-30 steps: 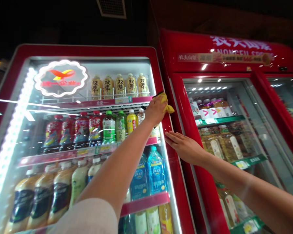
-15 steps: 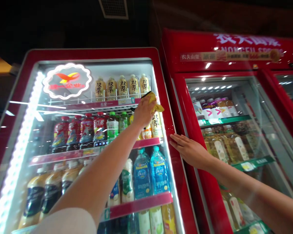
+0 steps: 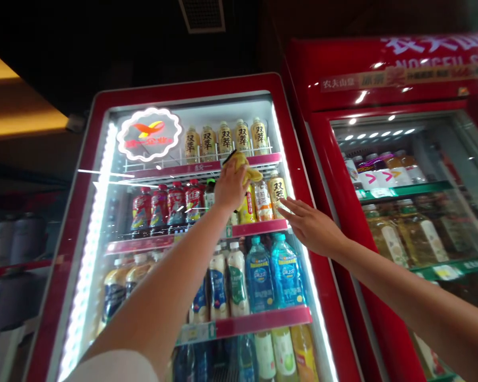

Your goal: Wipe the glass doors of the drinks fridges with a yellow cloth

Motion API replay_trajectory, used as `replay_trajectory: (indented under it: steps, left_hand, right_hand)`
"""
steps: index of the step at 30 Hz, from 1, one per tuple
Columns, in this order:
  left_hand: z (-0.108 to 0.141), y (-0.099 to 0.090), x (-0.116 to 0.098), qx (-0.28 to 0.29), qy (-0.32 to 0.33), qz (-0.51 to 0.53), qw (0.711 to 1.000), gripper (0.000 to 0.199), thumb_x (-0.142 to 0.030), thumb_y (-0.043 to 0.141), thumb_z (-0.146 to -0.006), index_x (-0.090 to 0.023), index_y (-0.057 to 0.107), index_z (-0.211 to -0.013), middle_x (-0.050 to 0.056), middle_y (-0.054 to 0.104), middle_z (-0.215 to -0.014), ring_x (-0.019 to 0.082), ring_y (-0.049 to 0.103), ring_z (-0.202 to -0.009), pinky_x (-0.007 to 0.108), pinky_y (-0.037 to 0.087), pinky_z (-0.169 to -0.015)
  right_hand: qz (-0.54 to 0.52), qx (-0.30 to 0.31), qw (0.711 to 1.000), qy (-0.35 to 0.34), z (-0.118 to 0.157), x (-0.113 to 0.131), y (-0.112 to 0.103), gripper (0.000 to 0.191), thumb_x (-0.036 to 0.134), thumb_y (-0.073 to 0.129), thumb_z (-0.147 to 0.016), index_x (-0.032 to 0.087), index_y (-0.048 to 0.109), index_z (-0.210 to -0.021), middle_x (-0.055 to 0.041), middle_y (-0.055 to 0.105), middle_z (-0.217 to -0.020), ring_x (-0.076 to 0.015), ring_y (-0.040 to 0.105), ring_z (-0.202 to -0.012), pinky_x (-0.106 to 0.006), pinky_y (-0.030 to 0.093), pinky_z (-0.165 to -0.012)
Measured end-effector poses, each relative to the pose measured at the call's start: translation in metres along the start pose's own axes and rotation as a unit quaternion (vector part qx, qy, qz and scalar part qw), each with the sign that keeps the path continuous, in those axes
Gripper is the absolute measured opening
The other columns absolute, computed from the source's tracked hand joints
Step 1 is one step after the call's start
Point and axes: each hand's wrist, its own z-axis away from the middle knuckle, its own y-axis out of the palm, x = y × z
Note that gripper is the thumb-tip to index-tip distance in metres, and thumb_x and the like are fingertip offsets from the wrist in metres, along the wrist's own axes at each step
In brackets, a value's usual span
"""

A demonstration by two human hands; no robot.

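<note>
My left hand is closed on a yellow cloth with a dark edge, held up at the glass door of a red drinks fridge. It covers part of the glass between the top two shelves. To its right, my right hand reaches in with fingers stretched out and nothing in it. Its fingertips are by the right edge of the glass, near a yellow-labelled bottle behind the door. Whether those fingertips touch the door I cannot tell.
Bottles stand on several shelves behind the glass, among them blue bottles and red-capped bottles. A lit round sign glows at the upper left. Close on the right stands a second red fridge. Blurred shelves lie at far left.
The camera view has turned left, so the fridges sit further right. Against the door, my left hand with the cloth has shifted left. My right hand has moved from the red frame toward the glass edge.
</note>
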Motion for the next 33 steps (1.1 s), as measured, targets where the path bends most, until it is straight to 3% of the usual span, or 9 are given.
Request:
replay_trajectory:
  steps: [4,7,11,15,19,23,27,30,33]
  left_hand:
    - [0.034,-0.018,0.045,-0.045,-0.087,-0.024,0.995,0.047,-0.031,0.056,-0.098,-0.019,0.052,-0.143,0.016,0.038,-0.163,0.038,0.036,-0.150,0.058,0.035,-0.122]
    - [0.055,-0.017,0.036,-0.009,-0.037,-0.023,0.999,0.049,-0.030,0.055,-0.098,-0.020,0.050,-0.145,0.015,0.036,-0.165,0.037,0.031,-0.153,0.056,0.033,-0.124]
    - [0.036,-0.011,0.026,0.043,0.036,-0.008,0.998,0.049,-0.031,0.056,-0.098,-0.021,0.050,-0.146,0.014,0.035,-0.166,0.034,0.029,-0.155,0.052,0.032,-0.126]
    - [0.012,-0.032,0.080,0.027,0.007,-0.025,0.999,0.048,-0.031,0.057,-0.098,-0.022,0.051,-0.145,0.014,0.038,-0.164,0.034,0.034,-0.152,0.054,0.036,-0.123]
    - [0.043,-0.055,0.136,-0.007,-0.051,-0.049,0.997,0.047,-0.029,0.055,-0.098,-0.021,0.050,-0.145,0.016,0.037,-0.163,0.033,0.036,-0.151,0.056,0.038,-0.121]
    - [0.079,-0.051,0.137,0.004,-0.023,-0.061,0.998,0.051,-0.033,0.057,-0.098,-0.017,0.049,-0.146,0.019,0.033,-0.165,0.035,0.031,-0.154,0.056,0.034,-0.123]
    - [0.068,-0.053,0.146,0.018,0.014,-0.059,0.998,0.049,-0.036,0.058,-0.098,-0.022,0.051,-0.144,0.016,0.035,-0.165,0.033,0.034,-0.153,0.052,0.037,-0.122]
    - [0.061,-0.069,0.178,0.004,-0.034,-0.072,0.997,0.047,-0.035,0.057,-0.098,-0.021,0.052,-0.143,0.016,0.039,-0.162,0.033,0.042,-0.147,0.052,0.039,-0.120]
    - [0.082,-0.079,0.199,-0.027,-0.091,-0.077,0.993,0.045,-0.034,0.055,-0.098,-0.021,0.053,-0.141,0.017,0.042,-0.159,0.034,0.047,-0.143,0.055,0.041,-0.118]
  right_hand:
    - [-0.001,0.011,1.000,0.009,-0.011,0.005,0.000,0.049,0.012,0.043,-0.099,0.018,0.058,-0.145,-0.0107,0.047,-0.159,-0.0292,0.043,-0.148,-0.051,0.048,-0.117]
    - [-0.007,0.010,1.000,0.018,-0.030,0.008,0.001,0.051,0.012,0.044,-0.098,0.019,0.057,-0.146,-0.0108,0.046,-0.159,-0.0300,0.042,-0.149,-0.052,0.051,-0.114]
    - [-0.018,-0.010,0.999,0.031,-0.069,0.029,-0.001,0.051,0.014,0.043,-0.099,0.020,0.056,-0.148,-0.0098,0.045,-0.160,-0.0295,0.043,-0.148,-0.051,0.053,-0.112]
    - [-0.031,-0.029,0.999,0.022,-0.091,0.055,0.003,0.050,0.015,0.043,-0.099,0.019,0.057,-0.147,-0.0100,0.047,-0.159,-0.0292,0.045,-0.147,-0.051,0.050,-0.115]
    - [-0.041,-0.052,0.998,0.006,-0.090,0.072,0.020,0.047,0.017,0.043,-0.100,0.017,0.060,-0.143,-0.0121,0.048,-0.158,-0.0296,0.045,-0.147,-0.051,0.049,-0.116]
    - [-0.051,-0.064,0.997,0.004,-0.100,0.093,0.044,0.050,0.015,0.045,-0.098,0.021,0.059,-0.145,-0.0109,0.050,-0.157,-0.0305,0.049,-0.145,-0.053,0.050,-0.114]
    - [-0.059,-0.080,0.995,-0.002,-0.126,0.120,0.061,0.050,0.014,0.044,-0.098,0.021,0.057,-0.146,-0.0110,0.054,-0.154,-0.0293,0.051,-0.143,-0.052,0.051,-0.114]
    - [-0.070,-0.083,0.994,-0.013,-0.139,0.137,0.068,0.052,0.015,0.043,-0.099,0.021,0.054,-0.149,-0.0106,0.054,-0.154,-0.0284,0.052,-0.142,-0.051,0.050,-0.115]
    - [-0.084,-0.087,0.992,-0.025,-0.144,0.147,0.075,0.058,0.014,0.044,-0.098,0.024,0.046,-0.155,-0.0094,0.053,-0.155,-0.0281,0.050,-0.143,-0.053,0.048,-0.116]
